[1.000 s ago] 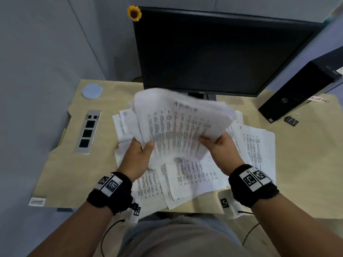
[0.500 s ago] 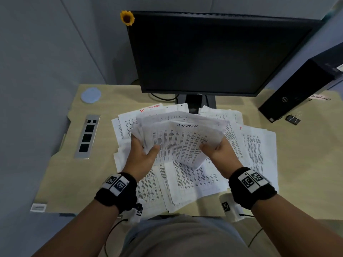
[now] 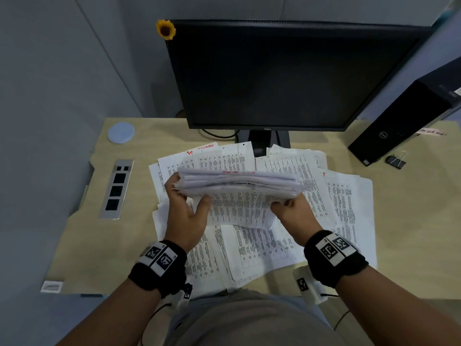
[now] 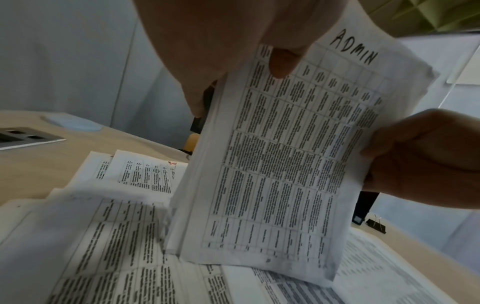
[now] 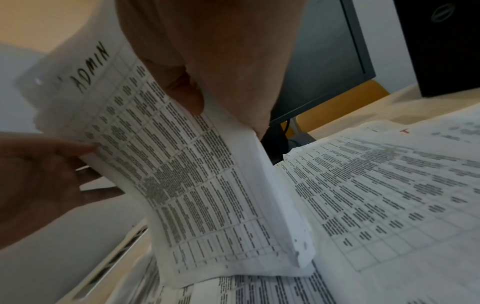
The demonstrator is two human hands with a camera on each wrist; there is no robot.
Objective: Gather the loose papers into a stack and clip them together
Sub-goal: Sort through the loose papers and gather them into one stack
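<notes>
The white stack of printed table sheets, headed "ADMIN", is standing on its lower edge on the loose printed papers covering the middle of the pale wooden desk. The left hand is pinching its left edge, the right hand its right edge. A black binder clip is lying near the desk's far right edge.

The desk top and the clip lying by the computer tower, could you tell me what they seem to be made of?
Desk top: probably laminate with a pale wood look, matte; faint even grain, no glare.
Clip: seemingly a metal binder clip, black body with thin shiny wire handles; too small to be sure.
</notes>
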